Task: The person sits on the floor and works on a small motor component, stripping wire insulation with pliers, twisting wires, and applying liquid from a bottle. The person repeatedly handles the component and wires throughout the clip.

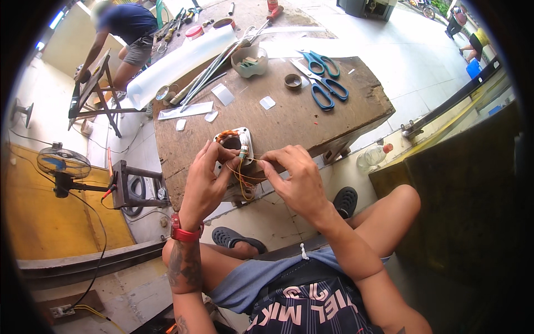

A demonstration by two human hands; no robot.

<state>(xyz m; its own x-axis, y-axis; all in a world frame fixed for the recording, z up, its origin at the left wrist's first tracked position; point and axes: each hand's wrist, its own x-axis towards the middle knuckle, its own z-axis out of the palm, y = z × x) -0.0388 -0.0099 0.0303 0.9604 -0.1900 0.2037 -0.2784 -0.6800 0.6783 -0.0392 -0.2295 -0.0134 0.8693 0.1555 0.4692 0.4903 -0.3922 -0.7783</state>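
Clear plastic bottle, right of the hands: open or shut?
Shut: the clear plastic bottle has a red cap over its mouth.

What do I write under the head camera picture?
Left hand at a ring, right hand pinching thin wire, with blue-handled scissors farther back on a wooden table.

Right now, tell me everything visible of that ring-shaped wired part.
The ring-shaped part shows coppery winding around a dark opening, whitish material on its right, and a pale, plastic-looking plate. Yellowish wires trail from it. It sits near the edge of the wooden table; the left hand holds it, the right hand pinches a fine strand.
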